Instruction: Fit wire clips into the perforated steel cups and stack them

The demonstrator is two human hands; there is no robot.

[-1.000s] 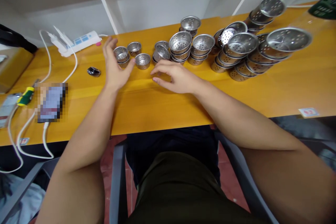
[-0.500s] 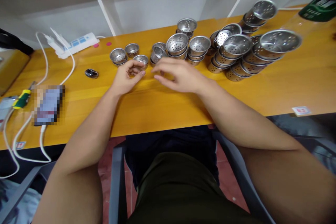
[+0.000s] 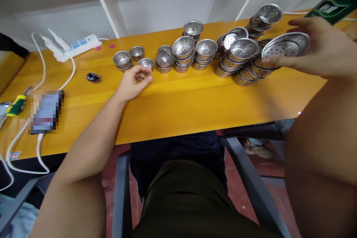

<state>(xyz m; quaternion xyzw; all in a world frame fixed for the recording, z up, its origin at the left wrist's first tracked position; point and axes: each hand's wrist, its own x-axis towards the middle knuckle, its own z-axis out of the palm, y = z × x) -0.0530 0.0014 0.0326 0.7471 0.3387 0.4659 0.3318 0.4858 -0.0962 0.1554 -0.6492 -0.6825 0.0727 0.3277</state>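
right hand [image 3: 320, 50] fingers pinch the rim of the top strainer cup [image 3: 284, 46] on the stack at the bench's [image 3: 181, 100] right | left hand [image 3: 134, 81] fingers loosely curled, empty, beside small cup [image 3: 145, 63] | lift straight off, steadying the stack

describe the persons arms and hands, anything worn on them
Both arms are bare from above the elbow down: no sleeves reach into view. The left hand and right hand wear no gloves, and no watch, ring or bracelet is visible. No markings can be made out.
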